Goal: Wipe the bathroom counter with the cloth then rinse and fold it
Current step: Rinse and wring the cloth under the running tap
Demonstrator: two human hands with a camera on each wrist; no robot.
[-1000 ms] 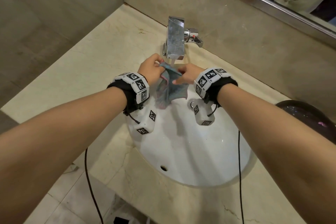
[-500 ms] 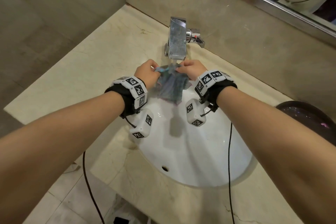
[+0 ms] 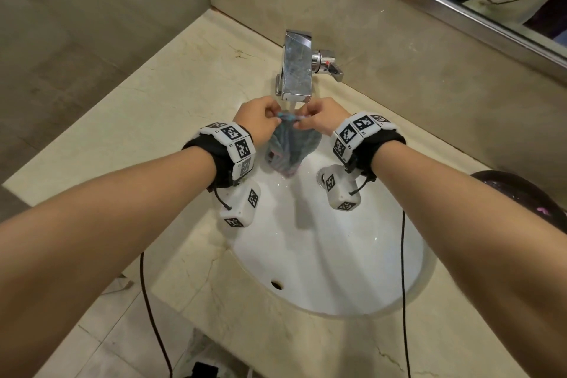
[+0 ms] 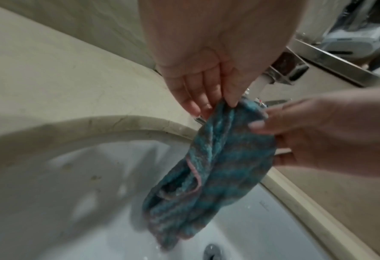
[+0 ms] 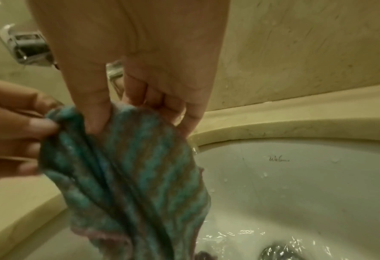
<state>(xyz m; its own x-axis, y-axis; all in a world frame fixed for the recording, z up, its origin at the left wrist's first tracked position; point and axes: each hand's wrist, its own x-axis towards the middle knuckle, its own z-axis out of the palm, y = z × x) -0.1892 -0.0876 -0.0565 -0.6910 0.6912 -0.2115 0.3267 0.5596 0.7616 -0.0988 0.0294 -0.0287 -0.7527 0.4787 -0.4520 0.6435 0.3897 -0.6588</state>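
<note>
From the head camera, the left hand and the right hand each pinch the top of the cloth under the tap, over the sink. The left wrist camera shows the blue striped cloth hanging down. The right wrist camera shows water by the drain.

We observe both forearms extended forward, converging toward the far rim of the basin. The left hand and the right hand sit level and near each other, knuckles up, wrists bent slightly downward. Each hand is closed in a pinch, thumb against curled fingers, on the cloth.
</note>
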